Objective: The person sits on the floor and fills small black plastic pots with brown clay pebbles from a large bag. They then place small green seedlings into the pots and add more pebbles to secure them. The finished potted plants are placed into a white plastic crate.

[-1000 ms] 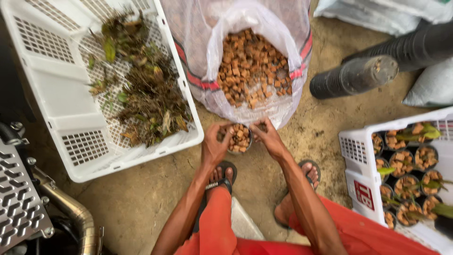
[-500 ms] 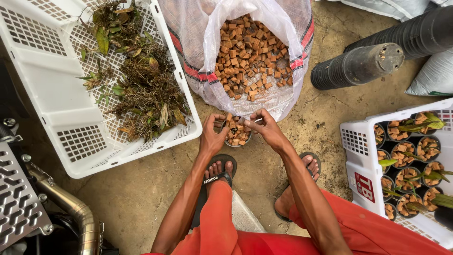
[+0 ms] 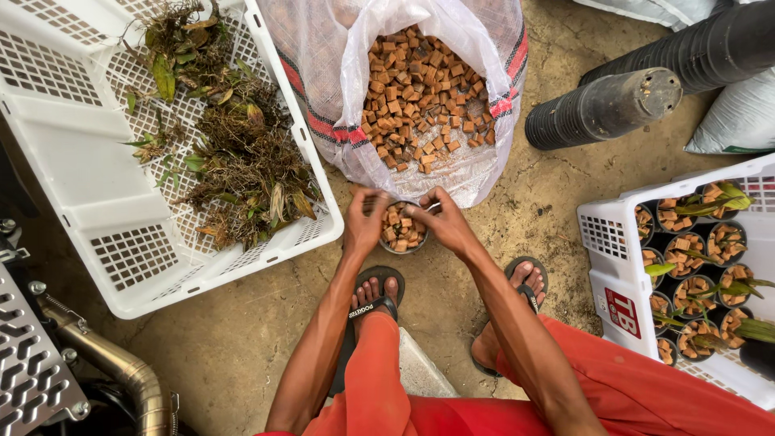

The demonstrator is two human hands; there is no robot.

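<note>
Head view, single frame.

Item 1: left hand (image 3: 367, 222), fingers curled around the left rim of a small dark round pot (image 3: 402, 230) filled with brown cube-shaped chips. The grasp is closed on the pot.

Item 2: right hand (image 3: 440, 222), fingers bent and closed on the right rim of the same pot, fingertips pressing on the chips at its top. The pot sits between the two hands, low over the bare concrete floor (image 3: 242, 339).

Item 3: large translucent white woven sack with red stripe (image 3: 339, 81), mouth open, just beyond the hands and touching or nearly touching the pot. Contents: a heap of brown cube-shaped chips (image 3: 420, 89).

Item 4: white perforated plastic crate (image 3: 105, 202), to the left of the held pot and beyond it. Contents: tangled small plants with dry brown roots and green leaves (image 3: 234, 145).

Item 5: second white plastic crate (image 3: 613, 266), to the right of the hands, well apart. Contents: rows of small dark pots holding chips and green-leaved plants (image 3: 702, 266).

Item 6: stack of nested black plastic pots lying on its side (image 3: 605, 109), beyond the right hand, beside the sack.

Item 7: two feet in dark sandals (image 3: 379, 295), directly below the held pot; orange-red garment over the knees.

Item 8: metal pipe (image 3: 113, 371), lower left, far from the hands.
</note>
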